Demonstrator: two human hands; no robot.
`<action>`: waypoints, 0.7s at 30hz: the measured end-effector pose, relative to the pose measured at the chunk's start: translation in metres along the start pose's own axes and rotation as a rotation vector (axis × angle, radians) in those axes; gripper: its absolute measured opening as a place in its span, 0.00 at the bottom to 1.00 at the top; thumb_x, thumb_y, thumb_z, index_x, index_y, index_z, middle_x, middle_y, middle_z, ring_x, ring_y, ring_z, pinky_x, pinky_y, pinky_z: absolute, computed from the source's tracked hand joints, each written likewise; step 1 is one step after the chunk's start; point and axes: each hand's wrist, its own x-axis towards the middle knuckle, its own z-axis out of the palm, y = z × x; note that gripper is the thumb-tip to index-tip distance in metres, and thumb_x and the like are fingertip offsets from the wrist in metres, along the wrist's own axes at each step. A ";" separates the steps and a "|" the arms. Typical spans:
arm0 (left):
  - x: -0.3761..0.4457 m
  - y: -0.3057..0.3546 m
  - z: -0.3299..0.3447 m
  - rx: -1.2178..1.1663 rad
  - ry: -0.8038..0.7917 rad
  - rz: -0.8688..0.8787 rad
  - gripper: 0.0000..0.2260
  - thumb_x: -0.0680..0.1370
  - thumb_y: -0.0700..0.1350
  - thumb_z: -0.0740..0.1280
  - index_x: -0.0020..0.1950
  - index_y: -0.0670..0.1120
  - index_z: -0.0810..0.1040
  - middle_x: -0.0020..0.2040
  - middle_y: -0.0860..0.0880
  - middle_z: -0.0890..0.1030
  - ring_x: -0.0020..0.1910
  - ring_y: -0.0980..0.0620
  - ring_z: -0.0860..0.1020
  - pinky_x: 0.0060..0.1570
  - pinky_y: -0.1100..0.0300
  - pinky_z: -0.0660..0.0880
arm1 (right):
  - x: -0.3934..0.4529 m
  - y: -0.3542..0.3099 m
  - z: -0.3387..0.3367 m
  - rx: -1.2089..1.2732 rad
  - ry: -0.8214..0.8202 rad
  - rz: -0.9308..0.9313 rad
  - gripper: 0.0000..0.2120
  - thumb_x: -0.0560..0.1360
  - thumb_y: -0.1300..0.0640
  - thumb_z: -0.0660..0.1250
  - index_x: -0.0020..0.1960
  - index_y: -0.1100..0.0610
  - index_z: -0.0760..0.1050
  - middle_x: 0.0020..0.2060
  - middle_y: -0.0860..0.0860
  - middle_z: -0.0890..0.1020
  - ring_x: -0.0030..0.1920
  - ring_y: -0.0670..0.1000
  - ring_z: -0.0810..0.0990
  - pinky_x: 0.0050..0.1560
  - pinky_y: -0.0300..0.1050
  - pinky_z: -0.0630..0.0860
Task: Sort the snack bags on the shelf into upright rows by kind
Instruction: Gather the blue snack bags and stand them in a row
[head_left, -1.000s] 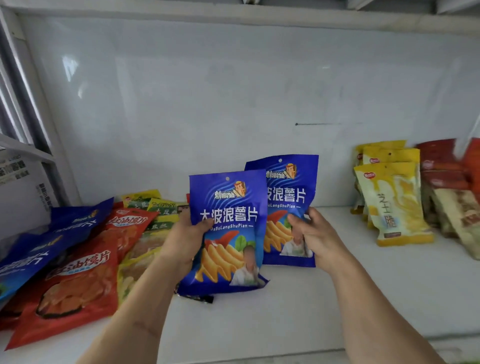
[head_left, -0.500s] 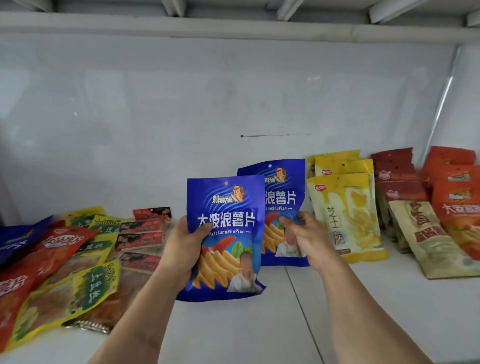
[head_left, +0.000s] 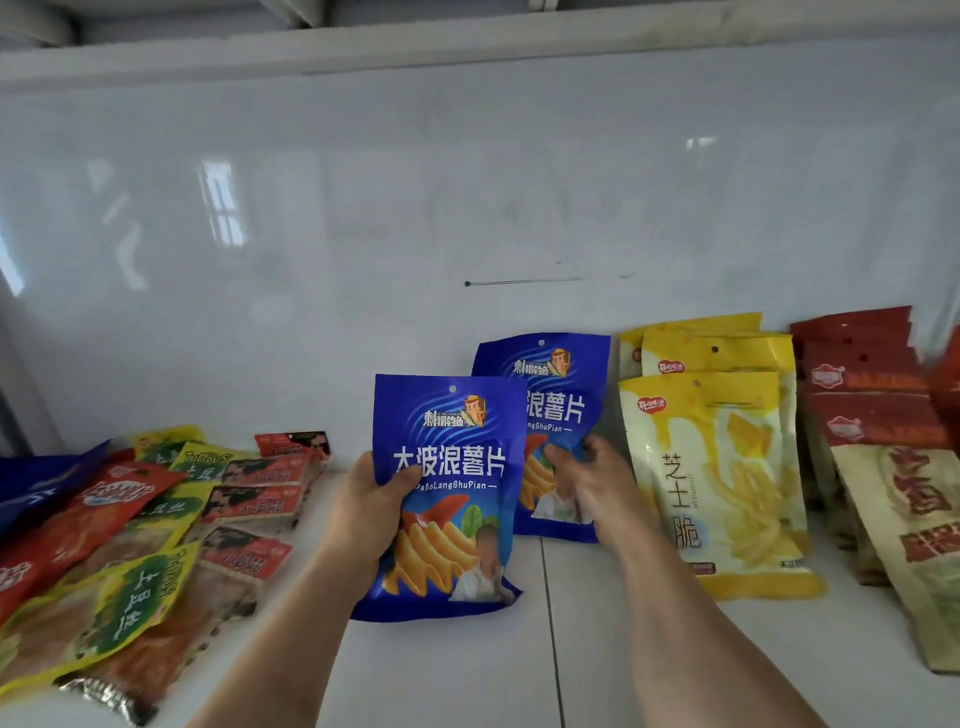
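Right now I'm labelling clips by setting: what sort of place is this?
Probably a shop or stockroom shelf: a white shelf under another board, yellow snack bags standing in a row, mixed packets heaped at left.

A blue chip bag (head_left: 451, 483) is held upright by the left hand (head_left: 366, 512) near the middle of the white shelf (head_left: 649, 665). A second blue bag (head_left: 558, 405) stands behind it toward the back edge, gripped at its lower part by the right hand (head_left: 592, 480). Just beside it, toward the right end, a row of yellow bags (head_left: 727, 467) is seen upright, then red bags (head_left: 867, 395). Mixed red, yellow-green and blue bags (head_left: 130, 530) lie flat in a heap at the left end.
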 end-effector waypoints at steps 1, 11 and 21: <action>0.003 0.000 0.003 0.007 -0.008 0.005 0.09 0.81 0.45 0.69 0.60 0.45 0.78 0.48 0.46 0.88 0.45 0.44 0.87 0.50 0.41 0.83 | 0.003 0.002 0.000 0.005 -0.001 0.001 0.14 0.75 0.50 0.74 0.57 0.50 0.76 0.51 0.50 0.85 0.48 0.50 0.86 0.47 0.49 0.82; 0.027 -0.008 0.047 -0.032 -0.050 0.000 0.08 0.80 0.47 0.70 0.57 0.48 0.77 0.47 0.49 0.88 0.43 0.49 0.87 0.49 0.43 0.84 | 0.020 -0.009 -0.007 -0.001 0.020 -0.028 0.22 0.77 0.33 0.60 0.59 0.49 0.77 0.50 0.45 0.85 0.49 0.44 0.83 0.44 0.40 0.75; 0.040 -0.012 0.086 -0.092 -0.001 0.034 0.03 0.81 0.48 0.69 0.53 0.52 0.77 0.48 0.51 0.87 0.42 0.53 0.87 0.41 0.54 0.84 | 0.032 -0.006 -0.001 0.141 -0.175 -0.032 0.27 0.67 0.48 0.77 0.63 0.52 0.74 0.50 0.51 0.87 0.49 0.53 0.87 0.48 0.51 0.84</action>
